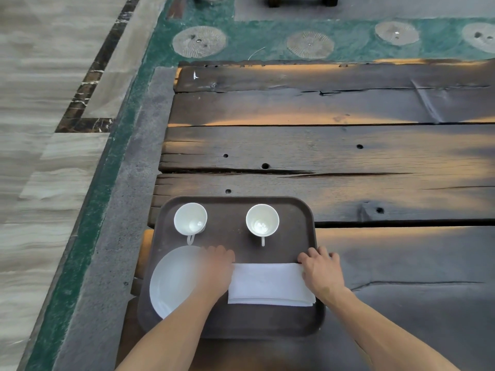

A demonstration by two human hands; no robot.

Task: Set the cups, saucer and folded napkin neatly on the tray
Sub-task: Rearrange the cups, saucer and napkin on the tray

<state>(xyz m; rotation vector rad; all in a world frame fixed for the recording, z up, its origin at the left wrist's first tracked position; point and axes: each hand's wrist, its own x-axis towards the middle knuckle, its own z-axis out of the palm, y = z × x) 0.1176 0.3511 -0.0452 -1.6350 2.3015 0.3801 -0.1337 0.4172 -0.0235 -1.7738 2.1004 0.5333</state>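
Observation:
A dark brown tray lies on the near left end of the wooden table. Two white cups stand at its far side, one on the left and one on the right, both upright with handles towards me. A white saucer lies at the tray's near left. A folded white napkin lies flat at the near right. My left hand holds the napkin's left edge and partly covers the saucer. My right hand holds the napkin's right edge by the tray's rim.
The table is made of rough dark planks with cracks and holes, stretching away to the right and far side. Its left edge drops to a grey and green floor. Furniture legs stand at the far end.

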